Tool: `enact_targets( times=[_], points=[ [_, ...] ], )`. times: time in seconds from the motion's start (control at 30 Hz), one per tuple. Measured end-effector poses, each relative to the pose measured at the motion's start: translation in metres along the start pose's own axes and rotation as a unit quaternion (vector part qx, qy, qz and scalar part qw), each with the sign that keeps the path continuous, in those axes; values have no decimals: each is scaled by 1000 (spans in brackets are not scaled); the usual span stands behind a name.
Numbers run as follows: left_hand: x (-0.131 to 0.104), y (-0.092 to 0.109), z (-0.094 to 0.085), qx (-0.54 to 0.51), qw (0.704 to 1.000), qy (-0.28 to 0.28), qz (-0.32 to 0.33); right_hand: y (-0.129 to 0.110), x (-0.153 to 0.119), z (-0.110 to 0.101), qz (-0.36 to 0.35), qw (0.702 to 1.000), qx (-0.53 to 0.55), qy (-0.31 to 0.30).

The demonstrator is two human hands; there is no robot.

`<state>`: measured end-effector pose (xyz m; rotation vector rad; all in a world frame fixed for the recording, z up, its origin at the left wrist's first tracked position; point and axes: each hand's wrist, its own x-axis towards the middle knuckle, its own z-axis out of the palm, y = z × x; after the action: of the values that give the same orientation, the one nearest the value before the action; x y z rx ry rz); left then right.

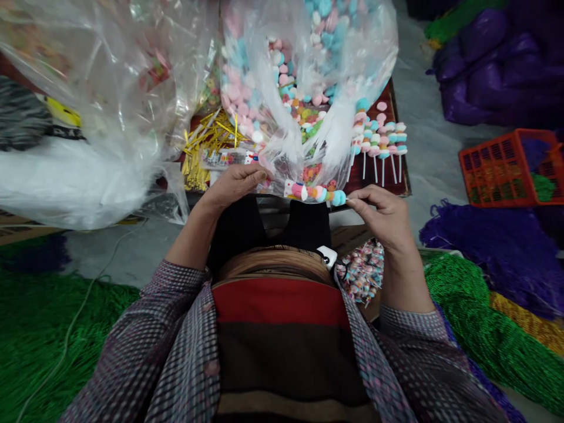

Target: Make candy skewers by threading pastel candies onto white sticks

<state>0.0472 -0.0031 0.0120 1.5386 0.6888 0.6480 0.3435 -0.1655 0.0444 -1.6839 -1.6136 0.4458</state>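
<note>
A skewer of pink, orange and blue candies (324, 194) lies level at the table's front edge, its left part inside a clear printed wrapper (293, 189). My right hand (381, 211) pinches the stick at the skewer's right end. At the wrapper's left side, my left hand (240, 181) has thumb and forefinger pressed together on the clear film. Several finished candy skewers (383, 141) lie on the table to the right, sticks toward me. Flat printed wrappers (227, 157) and gold twist ties (207, 144) are behind my left hand.
Large clear bags of pink and blue candies (238, 82) fill the table's back. Another big plastic bag (110, 117) covers the left. A bag of wrapped candies (363, 270) hangs below the right forearm. An orange crate (493, 170) stands at right.
</note>
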Motion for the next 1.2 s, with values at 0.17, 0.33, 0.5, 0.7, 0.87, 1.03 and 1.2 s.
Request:
enact_targets(
  times=[0.17,0.33,0.5,0.7,0.87,1.03,1.2],
  points=[
    [0,-3,-1,16,1000,5,13,2,-4,-2,21,1000,12,-12],
    [0,0,0,-2,1000,19,-17,-1,-3,-7,39,998,15,-56],
    [1,2,1,-4,999,23,-34,-9,0,-14,50,993,20,-109],
    [6,4,1,25,1000,4,-9,-17,0,-19,58,989,22,-132],
    [9,8,0,43,999,3,-4,-14,0,-9,66,994,52,-76],
    [9,4,0,70,998,3,4,-11,-3,6,96,990,90,-60],
    [10,-2,-1,134,990,-15,38,-13,-5,8,114,985,96,-91]
  ],
)
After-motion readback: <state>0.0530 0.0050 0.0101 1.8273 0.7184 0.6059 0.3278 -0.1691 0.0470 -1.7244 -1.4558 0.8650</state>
